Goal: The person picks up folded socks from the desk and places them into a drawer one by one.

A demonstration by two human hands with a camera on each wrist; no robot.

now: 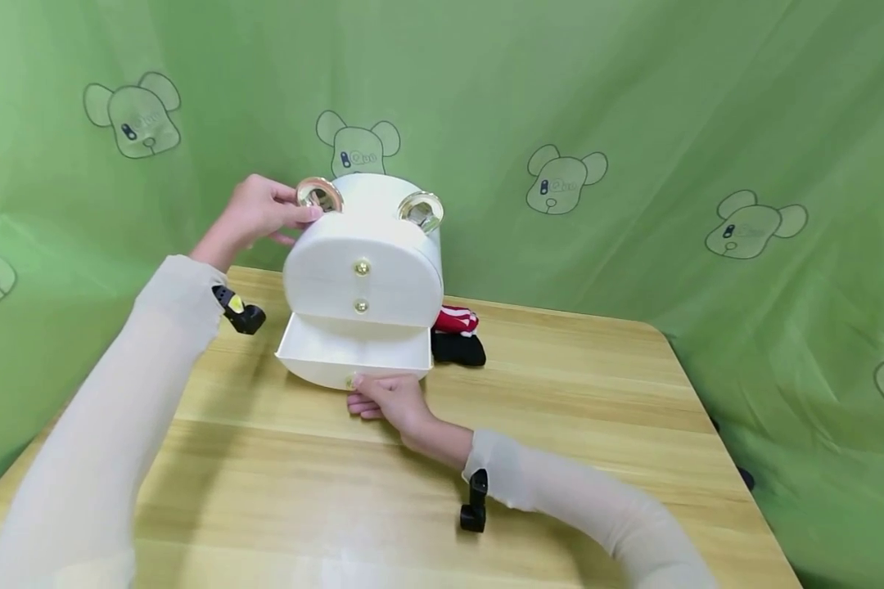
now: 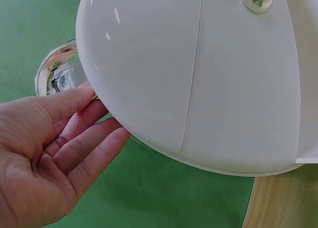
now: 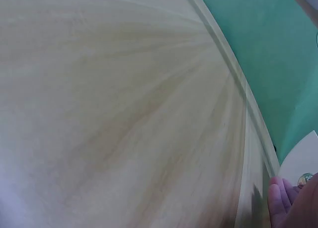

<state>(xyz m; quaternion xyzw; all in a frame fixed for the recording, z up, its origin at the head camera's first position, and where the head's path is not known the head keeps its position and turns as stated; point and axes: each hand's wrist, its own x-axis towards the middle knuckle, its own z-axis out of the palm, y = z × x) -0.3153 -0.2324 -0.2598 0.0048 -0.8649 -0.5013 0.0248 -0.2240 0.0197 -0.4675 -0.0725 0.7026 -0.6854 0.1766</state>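
Observation:
A white rounded storage box (image 1: 364, 278) with small gold knobs stands at the back of the table, its bottom drawer (image 1: 354, 339) pulled out. Two shiny gold round knobs, like eyes, top it. My left hand (image 1: 261, 209) grips the left eye knob (image 1: 320, 195), thumb in front; its other fingers reach the box's side in the left wrist view (image 2: 64, 148). At the drawer's front my right hand (image 1: 394, 401) pinches the small drawer knob (image 1: 351, 381), the remaining fingers lying below the drawer edge. The right eye knob (image 1: 421, 212) is untouched.
Beside the box on the right lie a red-and-white cloth item (image 1: 457, 320) and a black cloth item (image 1: 460, 349). The wooden table (image 1: 324, 491) ends near a green printed curtain (image 1: 486, 106) at the back and sides.

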